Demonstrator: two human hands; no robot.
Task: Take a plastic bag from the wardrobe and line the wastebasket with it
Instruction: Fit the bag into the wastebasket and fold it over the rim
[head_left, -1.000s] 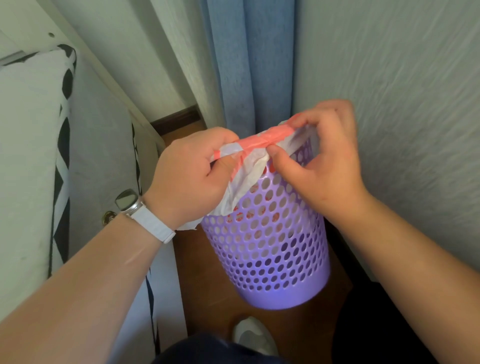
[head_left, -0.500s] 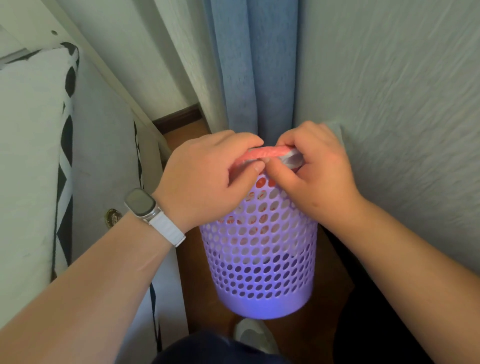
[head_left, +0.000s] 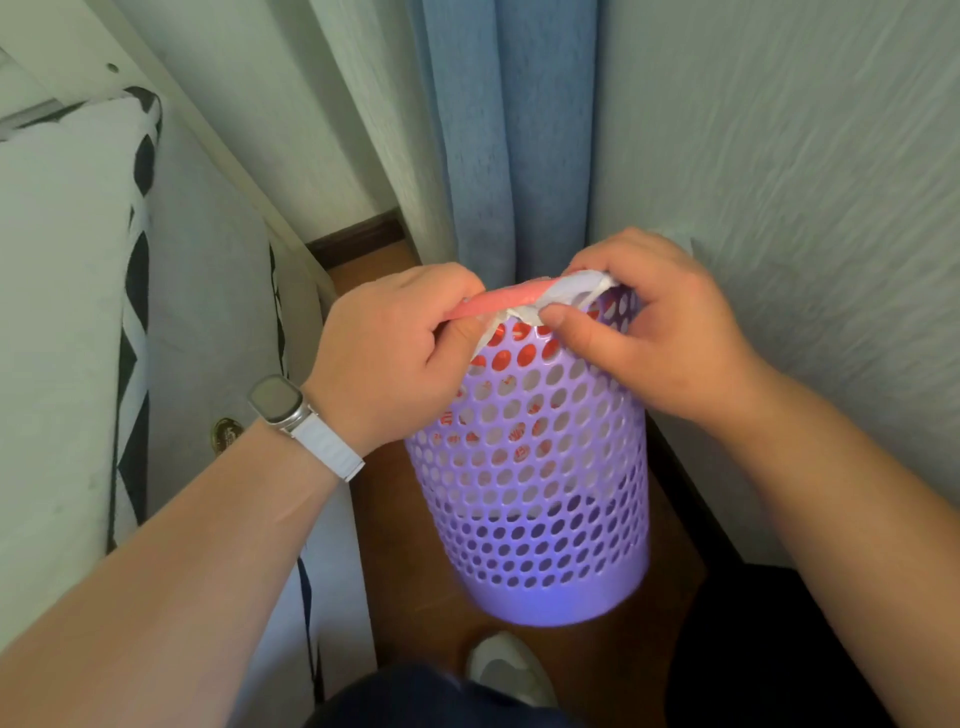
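while hands (head_left: 524, 338) grip bag (head_left: 524, 304), print unreadable through wastebasket (head_left: 540, 493).

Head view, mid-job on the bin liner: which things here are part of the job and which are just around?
Part of the job:
- purple wastebasket
- red-and-white plastic bag, gathered at the basket's rim
- left hand and right hand, both gripping the bag

Just around:
- blue curtain
- white bedding with black pattern
- wristwatch
- shoe
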